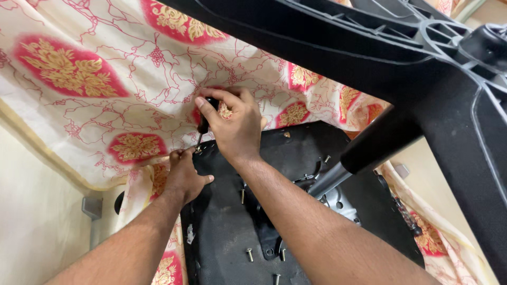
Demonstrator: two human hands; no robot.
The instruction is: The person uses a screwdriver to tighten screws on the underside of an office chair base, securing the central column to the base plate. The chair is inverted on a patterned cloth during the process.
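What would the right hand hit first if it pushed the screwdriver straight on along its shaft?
Probably the screw at the black seat underside, steadied there by left hand; right hand drives screwdriver.

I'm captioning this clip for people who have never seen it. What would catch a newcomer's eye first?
Centre frame, the right hand grips a black-handled screwdriver, its tip at the corner of an upturned black chair seat, where the left hand rests. Behind lies a cream cloth with red and gold motifs. The black chair base looms at upper right, and loose screws stand on the seat's underside.
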